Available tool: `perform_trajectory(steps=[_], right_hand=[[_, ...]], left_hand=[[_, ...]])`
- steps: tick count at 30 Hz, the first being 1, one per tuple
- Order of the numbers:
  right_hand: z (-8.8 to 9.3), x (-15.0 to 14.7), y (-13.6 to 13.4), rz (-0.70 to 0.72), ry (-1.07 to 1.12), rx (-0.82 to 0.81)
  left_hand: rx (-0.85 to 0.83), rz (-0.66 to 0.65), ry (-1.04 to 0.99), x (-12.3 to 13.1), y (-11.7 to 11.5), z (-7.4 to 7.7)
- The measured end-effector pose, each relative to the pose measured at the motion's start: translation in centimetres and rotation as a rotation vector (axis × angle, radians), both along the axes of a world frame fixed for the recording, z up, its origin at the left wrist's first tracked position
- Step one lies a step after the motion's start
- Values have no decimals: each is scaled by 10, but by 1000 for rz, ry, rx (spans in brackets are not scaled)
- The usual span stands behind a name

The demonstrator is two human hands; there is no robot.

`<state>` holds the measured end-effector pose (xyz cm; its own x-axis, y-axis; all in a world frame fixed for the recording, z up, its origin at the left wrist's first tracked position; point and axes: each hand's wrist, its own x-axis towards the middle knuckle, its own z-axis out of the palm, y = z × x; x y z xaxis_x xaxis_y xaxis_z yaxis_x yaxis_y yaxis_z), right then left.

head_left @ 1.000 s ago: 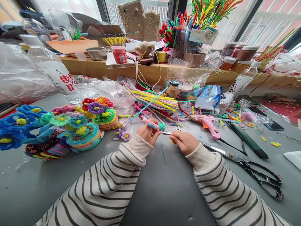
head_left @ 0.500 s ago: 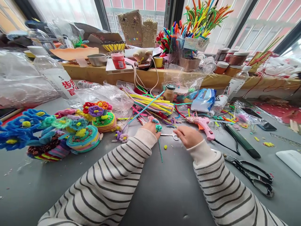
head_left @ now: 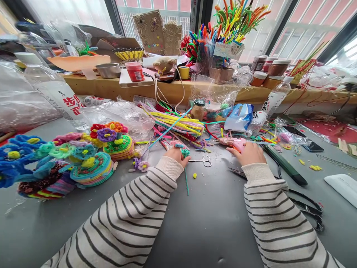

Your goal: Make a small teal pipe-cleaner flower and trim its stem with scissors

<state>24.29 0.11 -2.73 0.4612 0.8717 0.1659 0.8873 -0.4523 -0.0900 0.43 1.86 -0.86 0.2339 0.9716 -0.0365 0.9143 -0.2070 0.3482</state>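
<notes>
My left hand (head_left: pixel 172 156) is closed around a small teal-and-pink pipe-cleaner flower (head_left: pixel 184 152). Its thin green stem (head_left: pixel 186 184) hangs below the fingers. My right hand (head_left: pixel 249 153) covers the handle of a pink hot glue gun (head_left: pixel 233 143), its fingers curled over it; the grip is partly hidden. Between the hands lie small scissors (head_left: pixel 206 160) with white handles, their tips close to my left hand. A yellow fuzzy bit (head_left: pixel 194 175) rests just below them. Under my right wrist run black-handled shears (head_left: pixel 311 211), partly covered by the sleeve.
On the left stand pipe-cleaner flower pots (head_left: pixel 90 169). Behind the hands are a bundle of pipe cleaners (head_left: pixel 178 124), a small jar (head_left: pixel 198 109) and a blue-white packet (head_left: pixel 239 118). A dark green stick-like tool (head_left: pixel 290 169) and a phone (head_left: pixel 314 146) lie right.
My right hand has left the scissors and moved right onto the glue gun, which has shifted slightly. My left hand keeps the flower. The view has shifted a little.
</notes>
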Motion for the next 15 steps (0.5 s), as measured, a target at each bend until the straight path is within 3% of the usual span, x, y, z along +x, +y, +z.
perform_trajectory(steps=[8,15], right_hand=[[3,-6,5,-70,51,-48],[4,4,1,-10,128,88]], left_hand=[[6,26,-10,-2,5,-5],[180,22,-446,-7,4,-10]])
